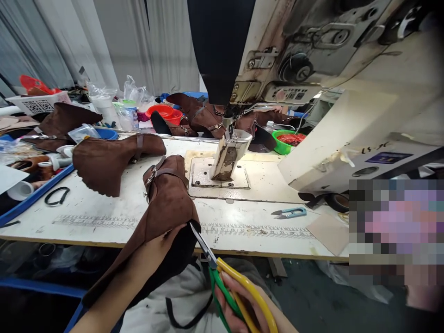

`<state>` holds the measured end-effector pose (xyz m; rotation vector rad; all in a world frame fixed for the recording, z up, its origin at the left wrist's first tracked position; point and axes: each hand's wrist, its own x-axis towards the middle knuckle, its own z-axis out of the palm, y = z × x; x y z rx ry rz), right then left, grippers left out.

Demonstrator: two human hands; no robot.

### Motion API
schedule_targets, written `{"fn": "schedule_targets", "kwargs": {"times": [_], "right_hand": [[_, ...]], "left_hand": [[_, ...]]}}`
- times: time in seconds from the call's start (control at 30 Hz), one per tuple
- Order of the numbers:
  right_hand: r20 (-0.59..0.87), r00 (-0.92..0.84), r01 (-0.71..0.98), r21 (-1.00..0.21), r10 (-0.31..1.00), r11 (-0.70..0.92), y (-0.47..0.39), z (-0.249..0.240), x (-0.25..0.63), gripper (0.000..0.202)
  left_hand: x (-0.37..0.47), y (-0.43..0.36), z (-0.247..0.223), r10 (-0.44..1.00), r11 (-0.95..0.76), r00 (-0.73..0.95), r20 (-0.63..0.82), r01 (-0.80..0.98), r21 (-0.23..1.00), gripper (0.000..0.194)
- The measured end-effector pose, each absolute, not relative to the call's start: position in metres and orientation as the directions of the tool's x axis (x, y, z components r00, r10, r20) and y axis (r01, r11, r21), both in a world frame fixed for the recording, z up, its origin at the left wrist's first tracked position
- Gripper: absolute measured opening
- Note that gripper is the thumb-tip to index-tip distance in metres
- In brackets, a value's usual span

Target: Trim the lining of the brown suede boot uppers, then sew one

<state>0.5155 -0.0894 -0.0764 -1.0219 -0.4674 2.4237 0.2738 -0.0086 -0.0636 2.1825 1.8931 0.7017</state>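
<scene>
Down at the front of the table (111, 208), over the person's lap (149, 310), the right hand (239, 296) is wrapped around the handles of a pair of yellow and green scissors (207, 252). The left hand (169, 238) is clamped on the rim of a brown boot piece (169, 203), which lies partly on the table and partly hangs over the lap. The scissor tip is right at that rim, so the snipping looks partway done. A strap (169, 173) with a buckle is already on the boot piece, so that part seems finished; what is left looks to be around the rim. Most of the left fingers are hidden, the right hand is cut off at the bottom, and I cannot tell whether the blades bite cloth or thread. To the left on the table lies a second brown piece (104, 162), with its own strap and a bumpy low edge that looks untrimmed. Small blue snips (294, 212) lie on the right. Behind stands a sewing machine (231, 157), its top cut off. Blocky blur hides a spot at the far right. Farther back, more brown pieces (204, 115) sit between a red bowl (161, 112) and a green bowl (281, 147), too jumbled to count.
</scene>
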Motion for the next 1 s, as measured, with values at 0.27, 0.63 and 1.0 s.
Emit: {"fn": "schedule_targets", "kwargs": {"times": [0.27,0.63,1.0], "right_hand": [[-0.565,-0.627,-0.44,-0.311,0.536,-0.842,-0.087,-0.06,0.507,0.044],[-0.622,-0.497,-0.45,-0.412,0.605,-0.792,-0.086,-0.064,0.462,0.048],[-0.617,-0.447,-0.52,-0.41,0.648,-0.75,-0.074,-0.043,0.439,0.041]], "left_hand": [[0.284,0.0,-0.071,0.966,-0.157,0.079,0.245,0.935,0.319,0.055],[0.286,-0.005,-0.082,0.945,-0.134,0.04,0.324,0.952,0.275,0.049],[0.282,-0.008,-0.08,0.92,-0.252,0.143,0.366,0.929,0.27,0.043]]}}
